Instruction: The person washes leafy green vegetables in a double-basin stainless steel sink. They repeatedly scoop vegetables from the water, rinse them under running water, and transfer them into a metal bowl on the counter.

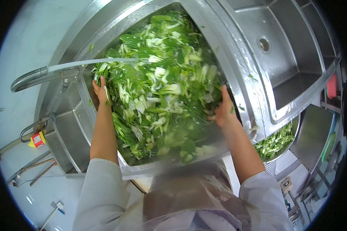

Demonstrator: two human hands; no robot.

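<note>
Chopped leafy greens (156,89) with pale stems fill the stainless-steel sink basin (124,24) before me and sit in water. At the left edge of the heap, my left hand (101,91) has its fingers apart, touching leaves; a pale strip clings near its thumb. My right hand (225,111) is at the right side of the pile, fingers spread beside the basin wall, with some fingertips hidden by leaves or blurred. Water (92,61) streams from the metal faucet (29,79) at the left onto the middle of the greens.
Right of my basin is another steel sink (277,37) with a drain. Below it stands a round metal bowl (299,122) holding cut greens. More sink basins (70,138) lie at the left, where a yellow-and-red container (37,139) hangs by a tap. Leaf scraps stick to the wet rims.
</note>
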